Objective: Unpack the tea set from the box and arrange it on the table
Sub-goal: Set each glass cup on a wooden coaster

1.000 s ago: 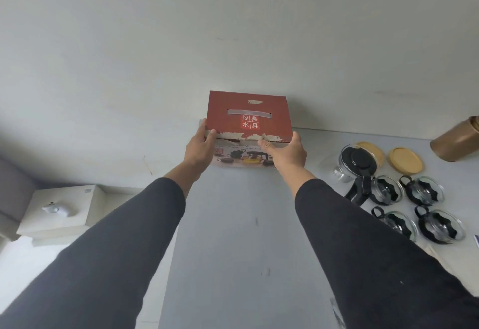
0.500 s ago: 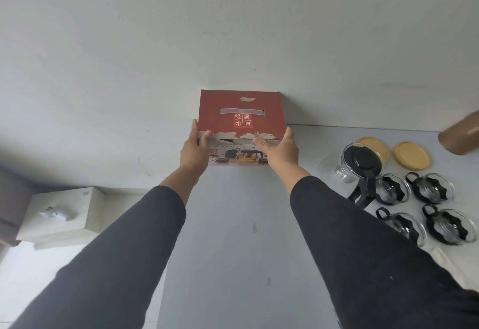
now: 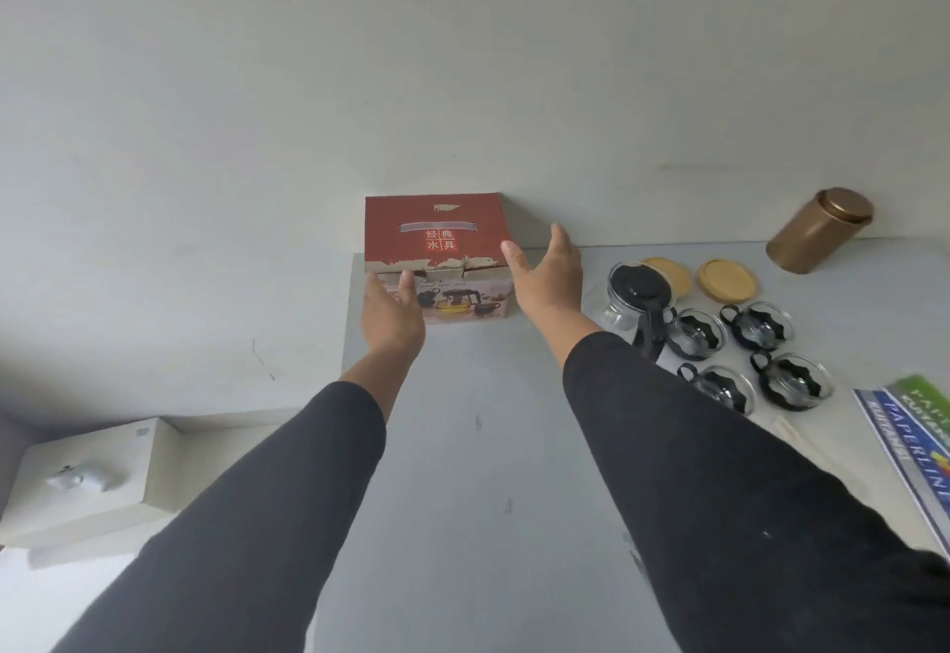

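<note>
two arms in black sleeves reach forward over the pale grey surface (image 3: pixel 462 498). the left hand (image 3: pixel 390 315) has an open grip, fingers straight, and it holds nothing; it stands just in front of the near left corner of the red cardboard box with printed tea pictures (image 3: pixel 437 251); i cannot tell if the fingertips touch the box. the right hand (image 3: pixel 547 274) is also open wide and empty, the palm turned to the box's right side, just beside it but apart.

the box sits closed on the far left corner of the surface, against the white wall, between the two hands and a little beyond them. its long side runs left to right.

to the right of the right arm stand the glass teapot with black lid (image 3: pixel 635 300), four glass cups in black holders (image 3: pixel 755 326) and two round wooden coasters (image 3: pixel 727 280), all out already. i judge the set is unpacked, and the left hand is the nearer one to the box.
</note>
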Motion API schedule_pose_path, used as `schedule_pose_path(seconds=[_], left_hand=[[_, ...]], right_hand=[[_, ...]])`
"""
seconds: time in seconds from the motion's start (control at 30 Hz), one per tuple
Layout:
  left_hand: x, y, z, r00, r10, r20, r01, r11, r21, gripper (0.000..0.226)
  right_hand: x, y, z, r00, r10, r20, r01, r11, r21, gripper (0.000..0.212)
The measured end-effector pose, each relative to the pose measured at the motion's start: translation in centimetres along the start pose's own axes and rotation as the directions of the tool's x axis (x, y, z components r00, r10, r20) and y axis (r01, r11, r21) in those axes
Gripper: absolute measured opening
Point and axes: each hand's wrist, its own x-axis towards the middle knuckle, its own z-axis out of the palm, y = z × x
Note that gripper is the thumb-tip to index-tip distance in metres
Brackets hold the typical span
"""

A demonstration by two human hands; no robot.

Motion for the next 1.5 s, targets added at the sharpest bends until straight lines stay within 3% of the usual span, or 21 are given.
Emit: schedule_pose_path(seconds=[0.27,0.53,0.77,1.03,1.37,1.5], left_hand=[[-8.3,3.4,4.0,0.994,0.099,-0.034,-0.100,0.995,-0.007,0.063],[-18.6,6.0,12.4,0.991,0.126,-0.042,-0.129,0.990,-0.058,0.058],[-28.6,5.9,20.9,0.986,0.154,0.055,-0.155,0.988,0.007,0.057],[-29.5,7.2,24.2,0.971,-0.089,0.222,0.036,0.972,0.231,0.057],[-27.7,7.4,27.6,0.943,-0.165,0.288,0.053,0.931,0.362,0.063],[-27.3,6.2,28.7,0.926,-0.218,0.308,0.076,0.906,0.415,0.083]], right_hand=[[-3.4,2.0,-9.0,0.989,-0.082,-0.122,0.083,0.996,0.007,0.064],[-5.3,8.8,-19.7,0.987,-0.153,-0.047,0.152,0.988,-0.029,0.057],[-5.6,17.2,-27.5,0.998,-0.035,-0.058,0.030,0.996,-0.082,0.053],[-4.3,21.4,-30.6,1.000,0.007,-0.030,-0.010,0.996,-0.087,0.054],[-0.8,24.4,-33.2,0.998,0.037,-0.059,-0.043,0.993,-0.106,0.053],[0.6,26.7,-32.4,0.997,0.079,-0.018,-0.081,0.989,-0.121,0.054]])
